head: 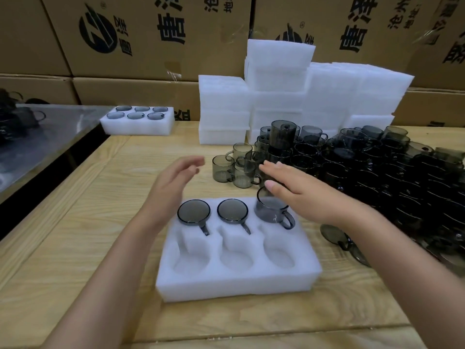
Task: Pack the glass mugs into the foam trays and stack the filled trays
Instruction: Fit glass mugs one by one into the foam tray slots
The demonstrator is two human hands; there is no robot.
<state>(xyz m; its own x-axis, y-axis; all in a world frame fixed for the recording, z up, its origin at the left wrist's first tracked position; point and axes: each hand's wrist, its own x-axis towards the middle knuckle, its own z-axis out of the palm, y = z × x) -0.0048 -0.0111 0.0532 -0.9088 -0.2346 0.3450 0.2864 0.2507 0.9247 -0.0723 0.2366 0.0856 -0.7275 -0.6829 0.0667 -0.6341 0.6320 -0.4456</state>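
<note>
Foam tray: two mugs are seated in the far row; a third mug is seen standing proud in the far right pocket. The left hand and right hand are held open, nothing grasped. The glass is judged smooth and breakable, best gripped round the body.

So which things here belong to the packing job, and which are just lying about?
Job: foam tray, three mugs in it, loose mugs, spare trays, filled tray, left hand, right hand.
Lying about: cardboard boxes, steel table at left.
</note>
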